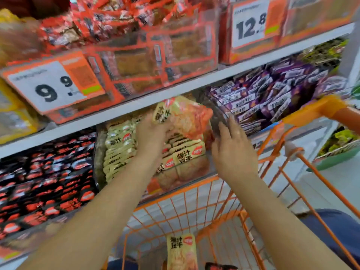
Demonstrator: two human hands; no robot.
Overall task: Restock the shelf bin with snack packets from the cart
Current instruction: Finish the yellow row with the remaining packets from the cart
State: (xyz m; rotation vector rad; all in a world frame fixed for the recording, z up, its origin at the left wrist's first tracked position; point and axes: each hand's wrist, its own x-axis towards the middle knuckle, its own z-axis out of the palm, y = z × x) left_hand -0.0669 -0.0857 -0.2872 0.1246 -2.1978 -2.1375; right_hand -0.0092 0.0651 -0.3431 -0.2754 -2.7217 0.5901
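Observation:
My left hand point(151, 136) grips a beige and orange snack packet point(185, 115) above the clear shelf bin point(194, 172). That bin holds several matching beige packets point(120, 145) stacked on edge. My right hand point(232, 147) hovers with fingers straight beside the bin's right wall, just under the held packet, touching nothing that I can make out. Below, the orange wire cart point(196, 209) holds one more beige packet point(182, 252), standing upright near its bottom.
A bin of black and red packets point(44, 184) sits left of the beige bin, and purple packets point(268, 96) fill the bin to the right. The white shelf edge point(148, 100) runs above, carrying orange-packed goods and price cards. The cart handle point(319, 108) is at the right.

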